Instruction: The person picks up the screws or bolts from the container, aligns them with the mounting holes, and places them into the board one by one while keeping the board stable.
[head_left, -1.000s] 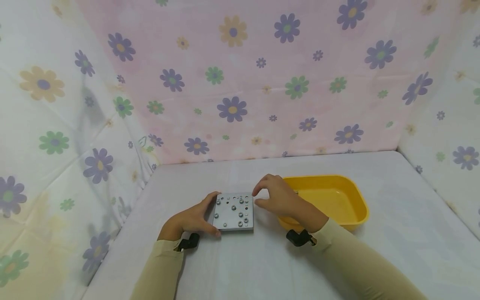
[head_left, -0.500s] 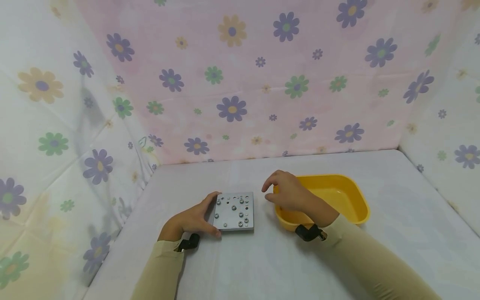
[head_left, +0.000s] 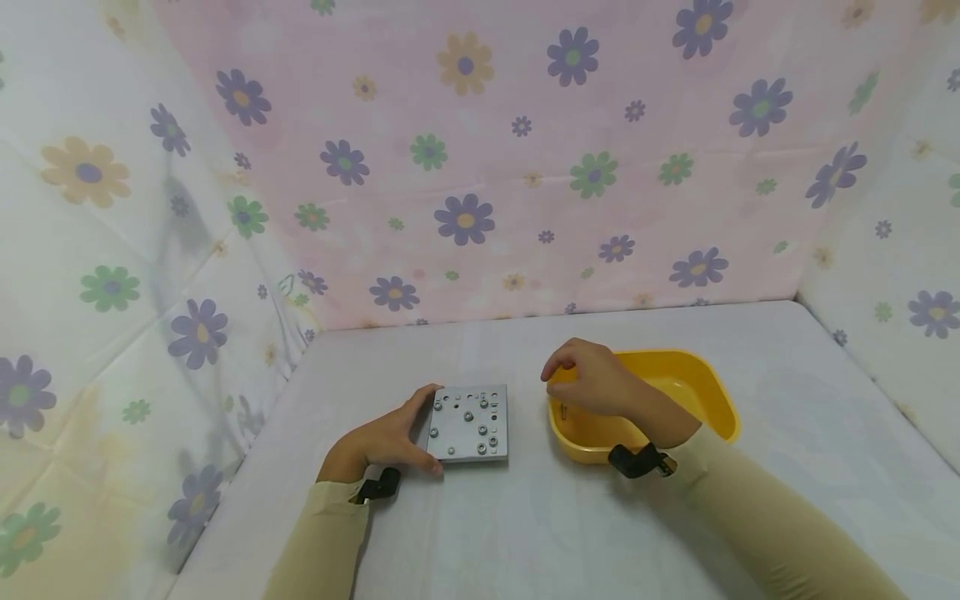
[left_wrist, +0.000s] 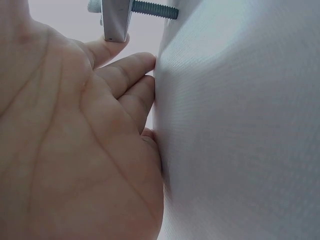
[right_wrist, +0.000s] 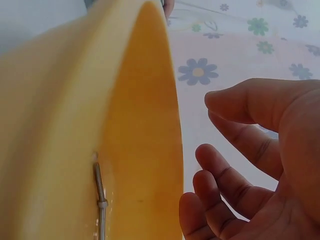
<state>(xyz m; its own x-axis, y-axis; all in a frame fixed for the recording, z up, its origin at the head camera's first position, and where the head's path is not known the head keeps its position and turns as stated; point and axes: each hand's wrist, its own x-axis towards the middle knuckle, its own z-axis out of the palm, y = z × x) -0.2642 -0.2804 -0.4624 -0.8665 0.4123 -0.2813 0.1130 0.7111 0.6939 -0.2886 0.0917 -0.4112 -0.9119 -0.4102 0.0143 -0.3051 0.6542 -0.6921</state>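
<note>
Clamped onto the drilled metal plate (head_left: 455,432) on the tabletop (head_left: 472,533) with left hand (head_left: 381,437), loosely curled and empty-looking over the yellow tray (head_left: 718,407) with right hand (head_left: 597,386). Prob best to pinch that thin metal pin (right_wrist: 103,204) by 1 end.

My head camera looks forward and down, from farther off, onto my left hand (head_left: 386,437) and right hand (head_left: 592,385). Both wrist views are close and sideways: the left looks along its hand to the metal plate (head_left: 454,431), the right into the yellow tray (head_left: 588,453); the head view shows both too.
</note>
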